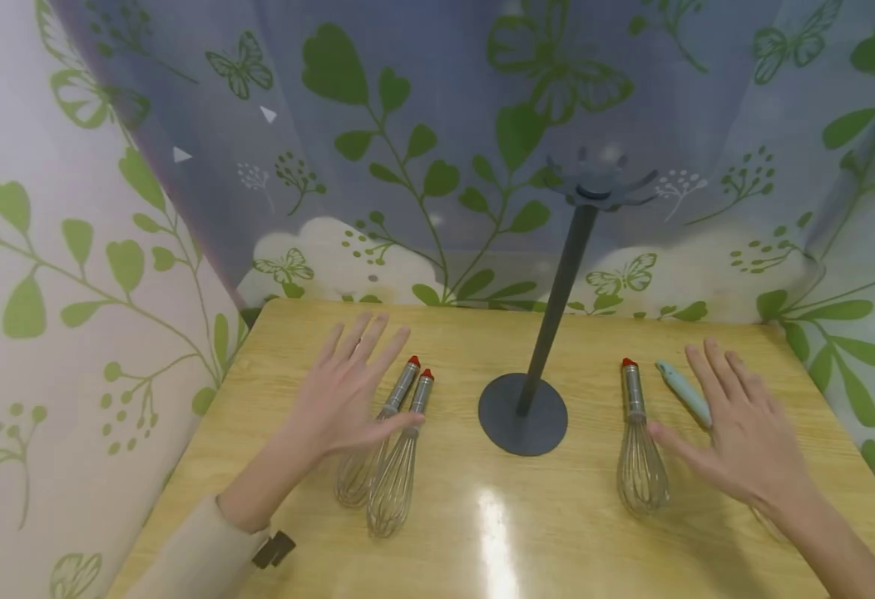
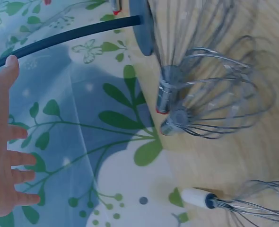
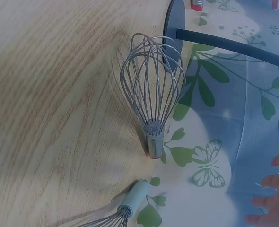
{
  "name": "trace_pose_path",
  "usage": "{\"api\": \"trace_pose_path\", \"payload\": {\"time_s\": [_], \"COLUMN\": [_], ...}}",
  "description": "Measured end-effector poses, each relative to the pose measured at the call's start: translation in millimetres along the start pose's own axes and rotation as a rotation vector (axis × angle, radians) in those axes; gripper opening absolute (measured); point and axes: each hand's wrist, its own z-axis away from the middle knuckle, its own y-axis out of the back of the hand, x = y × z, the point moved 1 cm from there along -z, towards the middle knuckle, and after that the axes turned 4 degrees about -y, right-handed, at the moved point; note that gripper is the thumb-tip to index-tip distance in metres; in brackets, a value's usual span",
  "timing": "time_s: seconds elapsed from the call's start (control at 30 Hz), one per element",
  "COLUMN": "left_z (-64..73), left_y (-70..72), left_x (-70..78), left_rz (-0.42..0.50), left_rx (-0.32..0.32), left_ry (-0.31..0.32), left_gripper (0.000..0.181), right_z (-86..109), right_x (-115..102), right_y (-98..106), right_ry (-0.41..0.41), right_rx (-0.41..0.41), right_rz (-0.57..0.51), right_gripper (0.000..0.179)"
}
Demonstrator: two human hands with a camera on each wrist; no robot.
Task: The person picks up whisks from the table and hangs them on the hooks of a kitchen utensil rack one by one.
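Note:
My left hand [image 1: 336, 403], fingers spread, hovers over the left half of the table beside two metal whisks [image 1: 402, 387] with red-tipped handles lying side by side. Its thumb overlaps one handle in the head view. The left wrist view also shows a whisk with a white handle [image 2: 196, 197], which the hand and arm hide in the head view. Over on the right, my right hand [image 1: 755, 441] is spread flat too, above a whisk with a pale blue-green handle [image 1: 683, 393] that it partly covers. Another red-tipped metal whisk [image 1: 634, 395] lies just left of its thumb.
Between the hands stands a dark rack with a round base [image 1: 501, 424], a tall post [image 1: 557, 308] and several hooks [image 1: 595, 195] on top. Behind the wooden table [image 1: 467, 341] hangs a leaf-and-butterfly patterned curtain [image 1: 422, 249], continuing along both sides.

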Motion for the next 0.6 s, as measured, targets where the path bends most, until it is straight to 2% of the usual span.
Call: {"api": "trace_pose_path", "payload": {"time_s": [0.23, 0.37, 0.6], "left_z": [-16.6, -24.9, -40.3], "left_y": [8.7, 16.8, 31.4], "left_x": [4.2, 7.6, 11.7], "left_rz": [-0.034, -0.058, -0.124], "left_rx": [0.113, 0.185, 0.318], "left_ry": [-0.065, -0.113, -0.18], "left_gripper": [0.107, 0.095, 0.09], "right_z": [-3.6, -6.6, -13.5], "right_x": [0.8, 1.2, 0.8], "right_y": [-1.9, -2.4, -3.1], "right_ry": [-0.022, -0.062, -0.115], "right_rx": [-0.037, -0.086, -0.135], "right_rz": [-0.132, -0.216, -0.323], "right_gripper": [0.103, 0.1, 0.091]}}
